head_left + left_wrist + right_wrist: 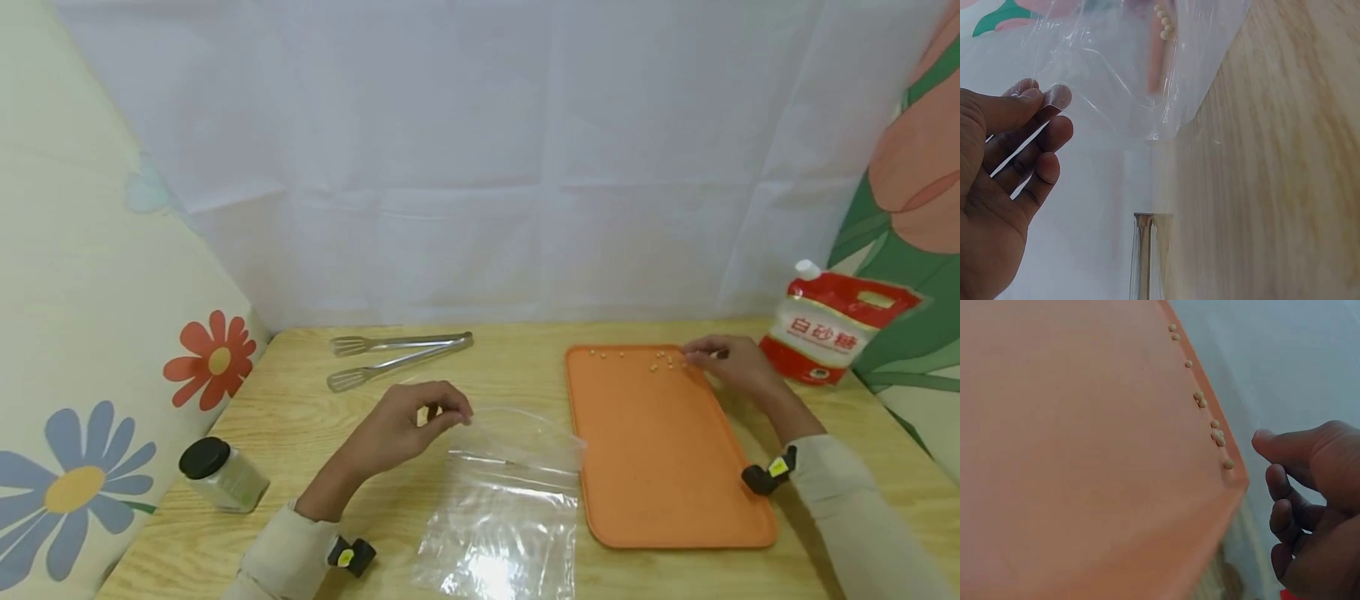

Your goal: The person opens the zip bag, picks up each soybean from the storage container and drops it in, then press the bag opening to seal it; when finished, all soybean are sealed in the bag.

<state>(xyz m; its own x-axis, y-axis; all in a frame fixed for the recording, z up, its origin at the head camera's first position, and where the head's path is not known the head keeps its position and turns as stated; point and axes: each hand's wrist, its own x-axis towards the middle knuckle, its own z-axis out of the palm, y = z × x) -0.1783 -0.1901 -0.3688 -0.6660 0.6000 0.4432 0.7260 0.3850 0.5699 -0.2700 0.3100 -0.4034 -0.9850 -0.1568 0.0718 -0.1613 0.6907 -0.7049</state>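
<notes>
A clear plastic zip bag lies on the table at front center, overlapping the left edge of an orange tray. Thumb and index finger of my left hand pinch the film at its upper end, which is raised in the left wrist view. Several small pale round beans line the tray's far edge. By the tray's far right corner is my right hand. Its fingers are loosely bent beside the rim, and nothing shows between them.
Metal tongs lie spread on the table at the back left. A clear jar with a black lid stands at the left edge. A red and white pouch with a white cap stands behind my right hand, before the white cloth backdrop.
</notes>
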